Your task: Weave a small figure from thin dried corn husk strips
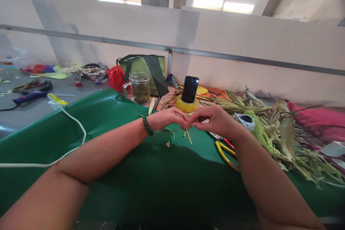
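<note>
My left hand (pixel 167 118), with a green bead bracelet (pixel 147 125) on its wrist, pinches a thin straw-coloured husk strip (pixel 189 136). Fingertips of my right hand (pixel 211 118) are closed on the same strip, touching or almost touching the left ones. The strip's lower end sticks out below the fingers; its upper part is mostly hidden by them. Just beneath both hands, a small tan scrap (pixel 168 144) lies on the green mat (pixel 151 187). Scissors with yellow handles (pixel 224 156) and a red-handled tool (pixel 228 143) rest beside my right forearm.
Behind the hands, a phone (pixel 190 90) leans upright on a yellow tape roll (pixel 187 105). A glass mug (pixel 140 88) stands before a green bag (pixel 155 70). Dried corn husks (pixel 285 133) and a white thread spool (pixel 244 121) lie right; a white cable (pixel 81 125) crosses left.
</note>
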`<state>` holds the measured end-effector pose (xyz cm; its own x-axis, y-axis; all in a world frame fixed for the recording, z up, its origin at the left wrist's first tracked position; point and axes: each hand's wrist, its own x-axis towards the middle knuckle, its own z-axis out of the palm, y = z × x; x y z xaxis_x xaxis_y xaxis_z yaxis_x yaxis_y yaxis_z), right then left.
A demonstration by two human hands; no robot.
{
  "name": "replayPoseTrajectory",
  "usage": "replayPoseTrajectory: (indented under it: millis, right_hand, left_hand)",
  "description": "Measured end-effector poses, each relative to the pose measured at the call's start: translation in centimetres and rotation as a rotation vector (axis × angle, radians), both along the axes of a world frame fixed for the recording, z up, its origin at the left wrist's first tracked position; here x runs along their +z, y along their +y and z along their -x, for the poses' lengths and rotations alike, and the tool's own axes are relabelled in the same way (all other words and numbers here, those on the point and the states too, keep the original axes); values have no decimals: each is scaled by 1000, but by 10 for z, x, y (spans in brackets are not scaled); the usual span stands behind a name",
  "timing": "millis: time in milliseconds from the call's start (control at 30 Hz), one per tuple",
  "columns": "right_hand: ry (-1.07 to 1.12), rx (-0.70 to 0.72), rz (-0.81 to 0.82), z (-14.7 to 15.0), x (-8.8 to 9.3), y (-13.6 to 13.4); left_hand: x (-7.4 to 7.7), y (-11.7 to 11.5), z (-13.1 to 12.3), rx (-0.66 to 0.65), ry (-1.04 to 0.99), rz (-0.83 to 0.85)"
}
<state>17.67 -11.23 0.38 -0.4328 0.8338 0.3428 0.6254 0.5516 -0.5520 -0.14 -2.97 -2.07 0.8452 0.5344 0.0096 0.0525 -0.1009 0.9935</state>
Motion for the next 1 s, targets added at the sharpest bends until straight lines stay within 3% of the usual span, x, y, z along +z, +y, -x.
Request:
replayPoseTrajectory:
  millis: [200, 300, 467, 667, 1000]
  right_hand:
    - [-187, -116, -76, 6, -4, 1]
    - [-233, -112, -131, 8, -4, 0]
    - [-146, 19, -134, 6, 0, -3]
    - [-218, 71, -123, 4, 3, -8]
    - [-565, -59, -123, 23, -1, -15]
  left_hand:
    - [-2, -5, -1, 144, 81, -172]
    - [-3, -2, -2, 81, 53, -139]
    - [-1, 5, 0, -26, 56, -25]
    - [-2, 8, 1, -131, 92, -60]
    - [-4, 14, 4, -245, 80, -11]
